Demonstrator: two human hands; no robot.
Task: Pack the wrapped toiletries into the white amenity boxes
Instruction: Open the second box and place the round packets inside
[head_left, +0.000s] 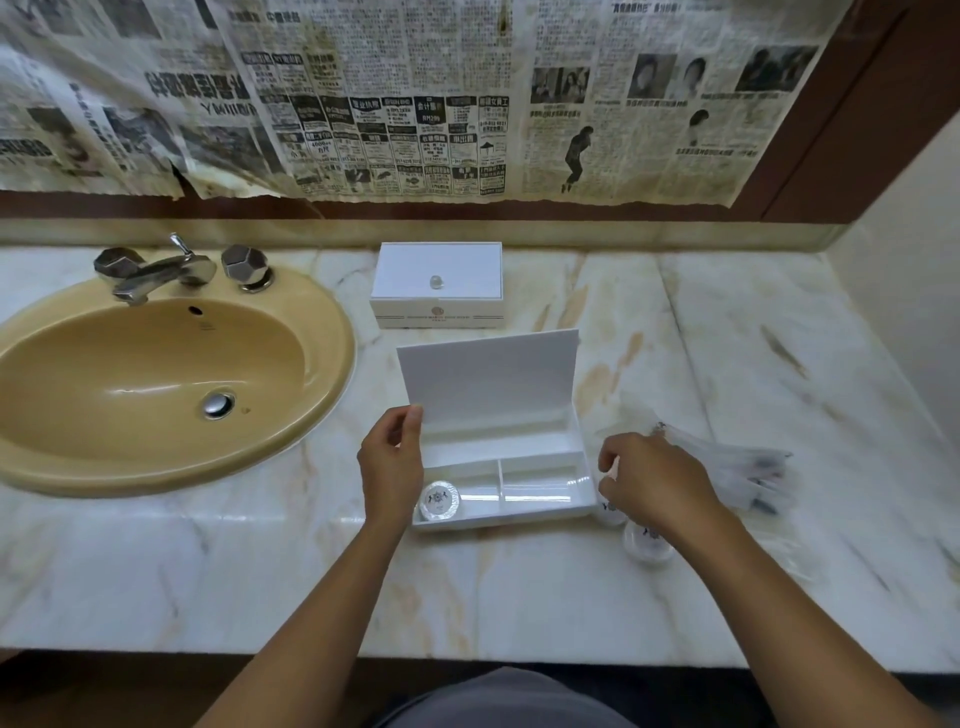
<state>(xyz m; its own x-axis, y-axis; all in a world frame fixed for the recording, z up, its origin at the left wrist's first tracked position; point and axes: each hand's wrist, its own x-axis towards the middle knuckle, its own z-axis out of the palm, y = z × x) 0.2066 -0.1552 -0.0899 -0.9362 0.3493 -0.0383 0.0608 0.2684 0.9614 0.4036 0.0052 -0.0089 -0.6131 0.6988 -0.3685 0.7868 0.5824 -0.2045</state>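
Fingers (413, 415) of my left hand (390, 467) pinch the white hinged amenity box (498, 457)'s raised lid at centre frame; my right hand (649, 480) curls over round wrapped toiletries (647, 543) lower right, grip unclear. Should that pinch slip, I reckon the lid drops shut.

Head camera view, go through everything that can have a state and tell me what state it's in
Near amenity box: lid up, held by left hand.
Far amenity box: lid shut.
Round wrapped soap: in near box's front left compartment.
Right hand: over toiletries beside the box.
Sink: dry, tap off.
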